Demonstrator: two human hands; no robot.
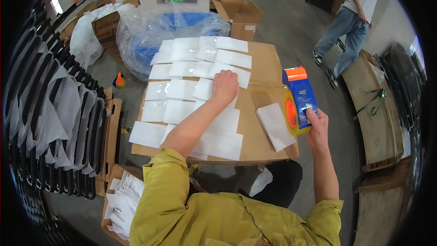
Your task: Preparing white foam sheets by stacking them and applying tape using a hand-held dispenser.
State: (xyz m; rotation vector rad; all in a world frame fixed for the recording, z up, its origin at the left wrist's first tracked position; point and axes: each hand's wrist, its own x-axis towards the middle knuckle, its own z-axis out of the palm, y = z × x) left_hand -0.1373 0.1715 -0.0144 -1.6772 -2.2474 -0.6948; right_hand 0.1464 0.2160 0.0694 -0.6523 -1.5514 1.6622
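Observation:
White foam-like sheets (184,89) lie in overlapping rows over a cardboard-topped work surface (264,70), several with shiny clear tape strips on them. My left hand (226,85) rests on the sheets near the right side of the rows. Its fingers are curled together, fingertips pointing down and hidden. To the right, my right hand (317,125) grips a blue tape dispenser (302,98) with an orange front end and a yellowish tape roll on an orange hub. Beside the dispenser lies a separate small stack of white sheets (276,126).
Black frames wrapped in white sheeting (61,114) stand at the left. Below them is a carton of white sheets (125,205). Behind the surface are a plastic-covered blue container (168,32) and an open carton (239,13). A person (348,23) stands at the far right near wooden crates (371,109).

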